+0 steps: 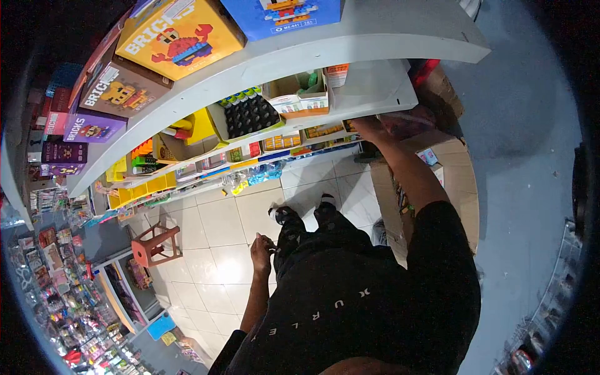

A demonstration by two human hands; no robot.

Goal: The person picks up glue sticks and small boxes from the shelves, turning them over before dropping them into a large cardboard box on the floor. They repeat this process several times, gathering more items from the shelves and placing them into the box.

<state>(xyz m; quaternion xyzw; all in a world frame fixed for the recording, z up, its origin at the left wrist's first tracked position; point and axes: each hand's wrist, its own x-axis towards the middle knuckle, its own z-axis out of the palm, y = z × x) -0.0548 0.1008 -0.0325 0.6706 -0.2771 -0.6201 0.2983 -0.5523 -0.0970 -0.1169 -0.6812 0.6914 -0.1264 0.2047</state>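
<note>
Two hands show: my left hand (261, 253) hangs loosely curled and empty near the thigh, well below the white shelf (375, 87). Farther up, my right hand (369, 128) reaches under that shelf's edge beside a pink packet (409, 120); whether its fingers grip anything I cannot tell.

You've got white shelves (350, 47) w/ Bricks boxes (178, 34) up top, small goods trays (250, 115) below, and a stool (153, 244) on tiled floor (219, 250).

Right hand (369, 128) reaching under the shelf (375, 87), fingers hidden by its edge; whatever is touched unseen. Small goods (69, 312) lower left too blurred to identify.
</note>
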